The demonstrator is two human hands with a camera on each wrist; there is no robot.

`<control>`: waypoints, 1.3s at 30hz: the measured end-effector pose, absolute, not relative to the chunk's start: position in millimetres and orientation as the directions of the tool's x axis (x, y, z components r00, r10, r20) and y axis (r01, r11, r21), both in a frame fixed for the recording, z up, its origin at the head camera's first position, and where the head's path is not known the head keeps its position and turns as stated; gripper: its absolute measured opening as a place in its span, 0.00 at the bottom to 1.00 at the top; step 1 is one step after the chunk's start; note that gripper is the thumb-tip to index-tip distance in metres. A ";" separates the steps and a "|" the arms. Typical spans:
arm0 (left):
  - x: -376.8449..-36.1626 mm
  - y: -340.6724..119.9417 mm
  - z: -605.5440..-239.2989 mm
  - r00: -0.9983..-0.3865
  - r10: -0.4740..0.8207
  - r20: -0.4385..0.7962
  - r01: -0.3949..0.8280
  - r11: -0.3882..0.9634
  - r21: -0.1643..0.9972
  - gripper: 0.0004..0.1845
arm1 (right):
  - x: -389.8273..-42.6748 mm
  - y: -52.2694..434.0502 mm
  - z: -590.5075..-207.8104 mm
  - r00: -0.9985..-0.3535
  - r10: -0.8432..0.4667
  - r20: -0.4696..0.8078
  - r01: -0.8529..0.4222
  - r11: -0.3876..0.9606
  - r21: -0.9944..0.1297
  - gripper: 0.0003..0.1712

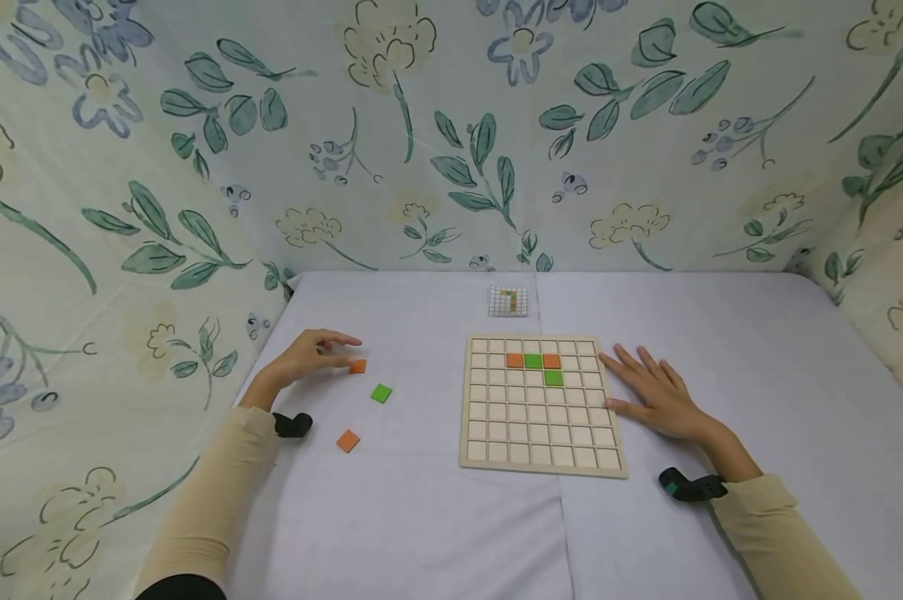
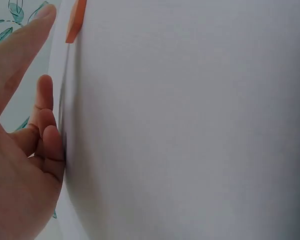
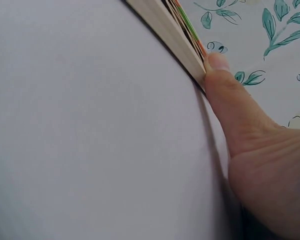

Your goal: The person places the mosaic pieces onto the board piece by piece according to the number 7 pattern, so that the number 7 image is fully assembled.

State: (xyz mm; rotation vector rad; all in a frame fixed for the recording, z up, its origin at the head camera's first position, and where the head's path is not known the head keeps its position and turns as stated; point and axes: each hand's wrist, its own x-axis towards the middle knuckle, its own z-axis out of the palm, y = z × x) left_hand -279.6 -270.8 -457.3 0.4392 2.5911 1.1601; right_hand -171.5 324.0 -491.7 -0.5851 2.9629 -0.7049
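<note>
- Head view: left hand (image 1: pixel 305 360), fingers loosely spread and holding nothing, tips just beside one orange tile (image 1: pixel 357 366).
- Loose tiles on the counter (image 1: pixel 421 517): two orange, one green (image 1: pixel 381 393).
- Right hand (image 1: pixel 657 396) flat, fingers wide, thumb against the grid board (image 1: pixel 539 460).
- Board holds two orange, two green tiles.

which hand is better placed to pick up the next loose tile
Left, probably. The left hand has its fingertips at an orange tile, while the right hand lies flat against the board.
</note>
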 end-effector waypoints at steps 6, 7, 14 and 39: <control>-281.3 -275.0 -467.1 -0.911 0.398 -0.108 0.191 0.640 0.744 0.22 | -171.0 323.1 -491.5 -0.929 -0.366 0.047 -0.348 0.828 -0.440 0.45; -281.3 -274.8 -467.7 -0.910 0.401 -0.109 0.193 0.640 0.743 0.22 | -171.0 322.9 -491.3 -0.929 -0.366 0.047 -0.349 0.828 -0.440 0.45; -279.0 -271.3 -467.7 -0.906 0.406 -0.120 0.209 0.674 0.708 0.21 | -170.5 322.1 -488.0 -0.928 -0.369 0.050 -0.351 0.825 -0.443 0.45; -274.9 -269.9 -467.2 -0.906 0.411 -0.099 0.228 0.672 0.704 0.18 | -172.0 324.5 -494.8 -0.927 -0.368 0.067 -0.359 0.826 -0.434 0.45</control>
